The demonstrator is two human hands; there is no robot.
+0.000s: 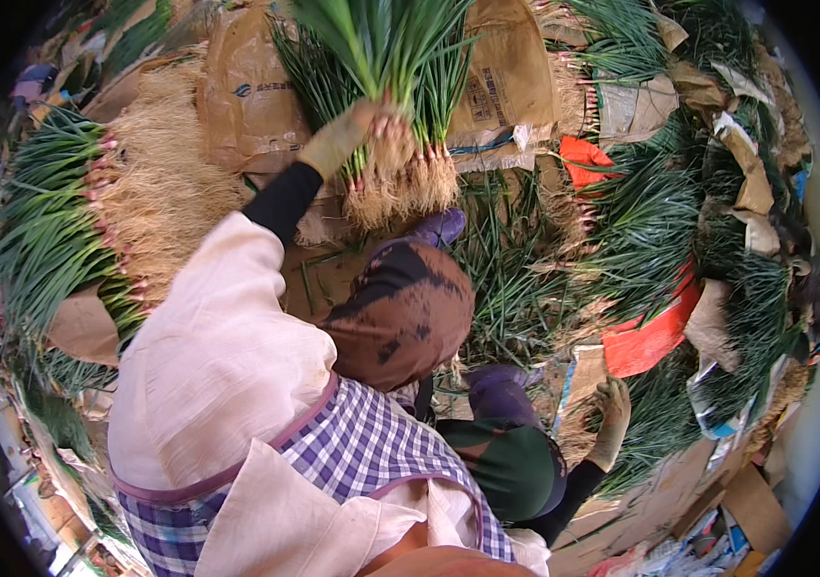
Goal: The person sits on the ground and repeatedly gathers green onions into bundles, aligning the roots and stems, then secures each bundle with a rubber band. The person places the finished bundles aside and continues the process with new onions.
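My left hand (341, 141), in a tan work glove and blurred, grips a bunch of green onions (390, 108) just above the roots. Its leaves point away from me and its pale roots hang over other bundles. These bundled green onions (442, 162) stand or lean right behind, their root ends near my purple boot (439, 227). Low on the right, my gloved right hand (613, 418) is beside a pile of green onions (659, 407) with its fingers slightly curled and apart. Nothing shows in it. A flattened sack (583, 371) lies by its fingertips.
A long row of green onions (57, 223) lies at left, roots (158, 173) inward. Printed brown sacks (255, 94) spread ahead. Loose leaves (511, 281) litter the ground by my boots. Orange sheeting (651, 339) lies among more onions at right. Cardboard (756, 505) sits lower right.
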